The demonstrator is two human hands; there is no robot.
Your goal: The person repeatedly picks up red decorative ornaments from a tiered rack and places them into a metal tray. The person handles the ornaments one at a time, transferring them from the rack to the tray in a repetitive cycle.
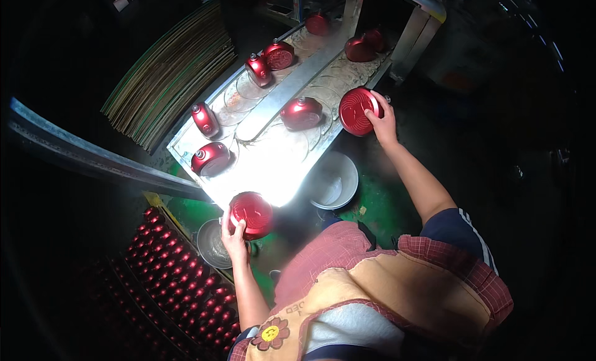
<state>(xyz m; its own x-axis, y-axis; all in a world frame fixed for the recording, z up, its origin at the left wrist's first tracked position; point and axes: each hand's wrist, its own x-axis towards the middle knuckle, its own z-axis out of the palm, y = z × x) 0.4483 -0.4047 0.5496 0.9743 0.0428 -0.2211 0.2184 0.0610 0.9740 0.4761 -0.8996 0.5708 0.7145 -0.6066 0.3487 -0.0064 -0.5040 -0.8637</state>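
Observation:
My left hand (234, 242) is closed around a red round bottle (252, 213), its ridged flat face turned up, in front of the near end of a brightly lit metal table (273, 178). Out to the right, my right hand (386, 124) grips a second red round bottle (356, 112) with circular ridges, thumb across its face, beside the table's right edge. Between them on the table stands another metallic red bottle (302, 113) with a short neck. Farther left stand two more, a red bottle (211, 158) and a narrow-looking red bottle (205, 119).
More red bottles (277, 54) stand toward the far end, split by a metal divider strip (292, 91). Below the table sit a pale basin (335, 181) and a grey bowl (213, 244). Rows of red bottles (180, 274) fill the lower left; stacked thin boards (171, 75) lie behind.

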